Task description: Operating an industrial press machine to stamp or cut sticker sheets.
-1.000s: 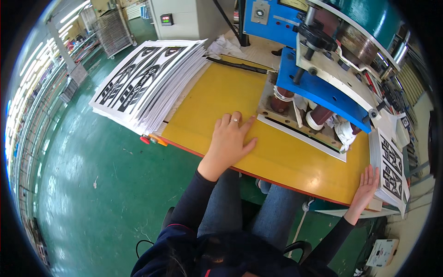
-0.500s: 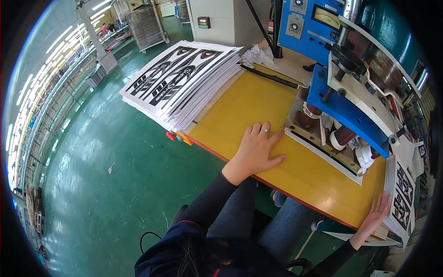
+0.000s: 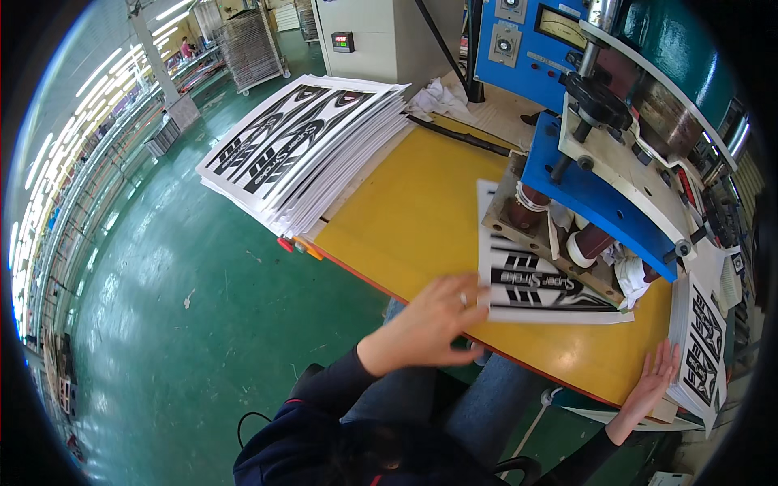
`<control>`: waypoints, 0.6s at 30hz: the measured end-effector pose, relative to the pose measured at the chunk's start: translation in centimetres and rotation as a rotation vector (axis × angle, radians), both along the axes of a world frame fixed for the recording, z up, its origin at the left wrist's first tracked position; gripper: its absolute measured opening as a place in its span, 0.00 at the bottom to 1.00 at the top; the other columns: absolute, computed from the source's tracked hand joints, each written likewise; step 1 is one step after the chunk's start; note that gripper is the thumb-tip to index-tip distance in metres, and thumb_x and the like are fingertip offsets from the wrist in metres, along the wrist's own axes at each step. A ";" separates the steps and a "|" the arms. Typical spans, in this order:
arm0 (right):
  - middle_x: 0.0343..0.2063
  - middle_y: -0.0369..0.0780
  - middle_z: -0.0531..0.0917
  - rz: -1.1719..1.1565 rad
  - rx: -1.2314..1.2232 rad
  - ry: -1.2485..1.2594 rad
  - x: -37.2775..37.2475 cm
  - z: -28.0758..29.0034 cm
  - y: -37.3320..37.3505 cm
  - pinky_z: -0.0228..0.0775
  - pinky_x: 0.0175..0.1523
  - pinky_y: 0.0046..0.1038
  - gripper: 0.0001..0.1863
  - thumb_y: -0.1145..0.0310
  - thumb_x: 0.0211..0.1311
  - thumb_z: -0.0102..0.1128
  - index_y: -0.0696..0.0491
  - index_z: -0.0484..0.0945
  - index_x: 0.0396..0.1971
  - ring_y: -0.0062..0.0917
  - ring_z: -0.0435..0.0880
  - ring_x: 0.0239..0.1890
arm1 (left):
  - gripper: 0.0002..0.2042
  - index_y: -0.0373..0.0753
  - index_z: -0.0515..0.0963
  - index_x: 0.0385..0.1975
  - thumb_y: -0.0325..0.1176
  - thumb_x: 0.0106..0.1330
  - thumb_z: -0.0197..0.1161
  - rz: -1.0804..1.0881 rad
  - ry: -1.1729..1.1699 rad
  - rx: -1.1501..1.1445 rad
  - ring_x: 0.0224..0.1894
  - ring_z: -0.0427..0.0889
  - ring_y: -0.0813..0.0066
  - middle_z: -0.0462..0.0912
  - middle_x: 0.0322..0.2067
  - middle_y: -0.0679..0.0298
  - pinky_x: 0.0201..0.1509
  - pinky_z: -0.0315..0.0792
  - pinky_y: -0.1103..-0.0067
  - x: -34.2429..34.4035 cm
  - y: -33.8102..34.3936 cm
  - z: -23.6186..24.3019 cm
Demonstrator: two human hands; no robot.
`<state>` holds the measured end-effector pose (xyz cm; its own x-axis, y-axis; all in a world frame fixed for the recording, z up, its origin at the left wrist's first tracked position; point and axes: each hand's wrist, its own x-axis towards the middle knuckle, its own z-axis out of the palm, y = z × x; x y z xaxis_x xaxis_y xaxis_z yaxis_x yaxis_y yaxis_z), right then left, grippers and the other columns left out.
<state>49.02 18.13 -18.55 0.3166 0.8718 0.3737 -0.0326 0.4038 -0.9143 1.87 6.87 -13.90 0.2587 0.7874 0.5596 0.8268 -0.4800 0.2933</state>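
At far left, grey crate (image 3: 163,138) on the green floor; contents too small to make out. Next, wheeled rack (image 3: 253,53) carrying close-set flat layers, kind unclear. At the left end of the yellow desk (image 3: 381,219), thick left stack (image 3: 284,142) of black-and-white printed sheets. Mid-desk, left hand (image 3: 433,320) blurred at the near left corner of one printed sheet (image 3: 531,279): fingers loosely extended, thumb apart, no grip visible; contact with the paper cannot be told. Sheet lies flat, partly beneath the metal plate (image 3: 502,194) of the press, printed near part exposed. At right, right hand (image 3: 651,381) open, fingers extended beside the right stack (image 3: 703,348), nothing gripped. Progress, as judged: one sheet mid-handling, many on both sides; which stack is done, which left, unclear
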 end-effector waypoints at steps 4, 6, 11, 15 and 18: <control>0.72 0.50 0.66 0.015 -0.011 -0.005 -0.1 -0.3 0.2 0.50 0.78 0.43 0.31 0.49 0.81 0.39 0.52 0.58 0.75 0.39 0.61 0.76 | 0.13 0.41 0.80 0.43 0.33 0.60 0.70 -0.118 0.111 -0.066 0.54 0.79 0.58 0.78 0.51 0.58 0.56 0.76 0.66 -0.1 -3.3 0.8; 0.72 0.50 0.66 0.012 -0.005 -0.026 0.0 -0.4 0.0 0.50 0.78 0.43 0.32 0.49 0.81 0.39 0.52 0.58 0.75 0.39 0.61 0.76 | 0.11 0.40 0.81 0.42 0.25 0.59 0.65 -0.241 -0.032 -0.226 0.46 0.82 0.62 0.81 0.42 0.61 0.48 0.79 0.69 -2.4 -4.7 3.3; 0.72 0.50 0.66 -0.054 0.000 -0.118 -0.6 -0.2 -0.4 0.52 0.77 0.45 0.32 0.50 0.81 0.40 0.52 0.57 0.75 0.39 0.62 0.76 | 0.10 0.40 0.85 0.38 0.20 0.58 0.64 -0.039 -0.211 0.105 0.38 0.84 0.70 0.86 0.35 0.64 0.40 0.77 0.78 -10.3 -5.4 12.4; 0.72 0.51 0.66 -0.073 -0.014 -0.063 -0.9 -0.4 0.3 0.52 0.77 0.46 0.31 0.52 0.81 0.41 0.52 0.56 0.75 0.41 0.62 0.76 | 0.03 0.36 0.82 0.38 0.26 0.69 0.65 0.026 -0.362 0.286 0.40 0.84 0.77 0.85 0.36 0.67 0.44 0.76 0.82 -15.4 -0.1 19.9; 0.72 0.51 0.65 -0.064 -0.005 -0.052 -0.6 -0.6 0.5 0.52 0.77 0.46 0.30 0.54 0.81 0.41 0.50 0.56 0.76 0.42 0.62 0.76 | 0.18 0.35 0.75 0.58 0.27 0.70 0.65 -0.039 -0.309 -0.048 0.42 0.85 0.74 0.77 0.60 0.58 0.51 0.83 0.74 -23.2 6.9 25.8</control>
<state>48.45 18.67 -19.14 0.3522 0.8525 0.3863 0.0403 0.3985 -0.9163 -21.29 13.79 11.87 0.1128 0.8075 0.5790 0.6765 -0.4892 0.5505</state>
